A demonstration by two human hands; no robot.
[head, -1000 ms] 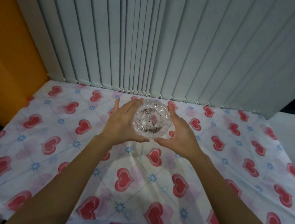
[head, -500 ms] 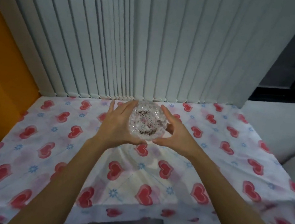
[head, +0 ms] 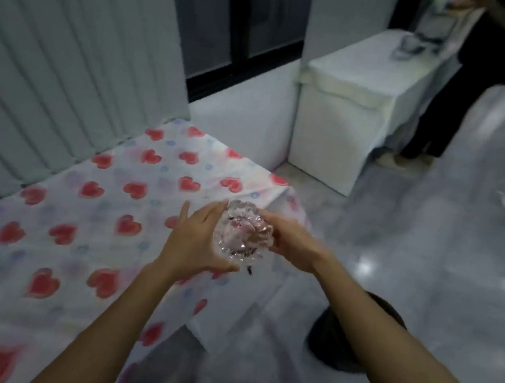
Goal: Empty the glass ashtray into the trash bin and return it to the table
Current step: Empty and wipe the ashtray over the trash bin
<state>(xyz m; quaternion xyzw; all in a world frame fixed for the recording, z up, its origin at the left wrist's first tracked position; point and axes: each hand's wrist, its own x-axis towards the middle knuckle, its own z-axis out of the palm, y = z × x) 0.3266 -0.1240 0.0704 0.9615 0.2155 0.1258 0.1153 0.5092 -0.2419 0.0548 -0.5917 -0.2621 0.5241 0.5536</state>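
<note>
The cut-glass ashtray holds dark ash and pinkish bits and is lifted above the right corner of the table, which wears a white cloth with red hearts. My left hand cups its left side and underside. My right hand grips its right rim. A dark speck hangs just below the ashtray. The dark round trash bin stands on the floor to the lower right, partly hidden behind my right forearm.
Vertical blinds hang behind the table. A white cloth-covered table stands further back, with a person in dark clothes beside it. Glossy grey floor spreads to the right, with a pale object lying at its far right edge.
Both hands have lifted the ashtray off the table and carried it right, past the table's corner. The view has swung right, bringing the floor and the bin into sight.
</note>
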